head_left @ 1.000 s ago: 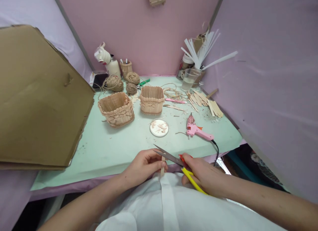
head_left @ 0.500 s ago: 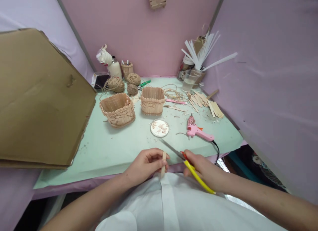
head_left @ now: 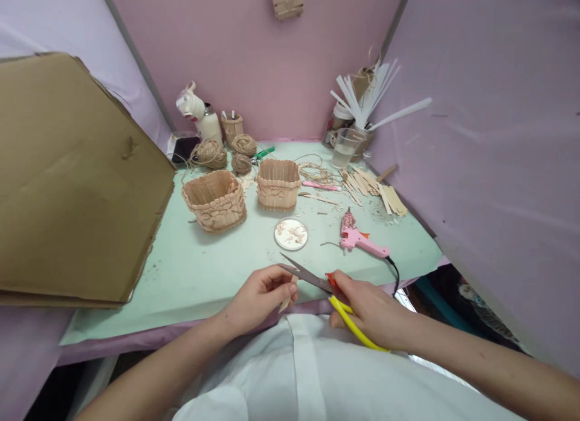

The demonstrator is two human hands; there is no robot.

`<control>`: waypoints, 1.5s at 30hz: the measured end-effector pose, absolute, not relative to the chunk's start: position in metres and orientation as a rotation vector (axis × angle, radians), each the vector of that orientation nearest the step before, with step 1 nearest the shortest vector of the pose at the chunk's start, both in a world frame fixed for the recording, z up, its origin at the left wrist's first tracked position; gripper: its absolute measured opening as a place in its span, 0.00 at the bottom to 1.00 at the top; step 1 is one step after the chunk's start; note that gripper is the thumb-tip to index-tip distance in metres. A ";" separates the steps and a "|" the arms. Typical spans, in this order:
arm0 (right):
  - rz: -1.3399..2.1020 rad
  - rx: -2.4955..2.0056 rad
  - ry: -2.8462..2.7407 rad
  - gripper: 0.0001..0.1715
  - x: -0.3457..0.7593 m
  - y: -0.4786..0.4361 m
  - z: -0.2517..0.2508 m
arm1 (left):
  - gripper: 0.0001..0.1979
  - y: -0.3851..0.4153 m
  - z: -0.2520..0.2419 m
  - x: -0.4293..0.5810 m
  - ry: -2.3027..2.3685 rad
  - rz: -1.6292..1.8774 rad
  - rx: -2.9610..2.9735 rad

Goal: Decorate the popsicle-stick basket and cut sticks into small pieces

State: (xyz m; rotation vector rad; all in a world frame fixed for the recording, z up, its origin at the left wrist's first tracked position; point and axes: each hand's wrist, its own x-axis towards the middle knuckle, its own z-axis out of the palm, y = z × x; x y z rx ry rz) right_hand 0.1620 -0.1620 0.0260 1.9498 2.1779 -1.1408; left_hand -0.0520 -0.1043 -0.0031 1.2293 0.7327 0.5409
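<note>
Between the thumb and fingers of my left hand (head_left: 260,293) is a short, thin wooden strip (head_left: 286,300), pale in colour. My right hand (head_left: 369,306) is closed round the red and yellow handles of a pair of scissors (head_left: 312,279). The blades stand apart and lie across the upper end of the strip, right by my left fingertips. Whether they touch the wood I cannot tell. Just beyond the blades, a round white dish (head_left: 290,244) holds small wood chips.
Two small wooden baskets (head_left: 216,206) stand mid-table, twine balls (head_left: 211,154) behind. A pink glue gun (head_left: 362,240) with a black cord lies right, before loose wooden sticks (head_left: 362,182). A water cup (head_left: 347,148) stands back right. Cardboard (head_left: 81,185) covers the left.
The scissors have opened and moved left, so their blades now reach over the strip. The strip has tilted and sits slightly further left in my left hand.
</note>
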 end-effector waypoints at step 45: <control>-1.412 1.886 2.216 0.06 0.161 -0.162 0.030 | 0.09 -0.095 0.000 -0.047 0.625 0.534 1.274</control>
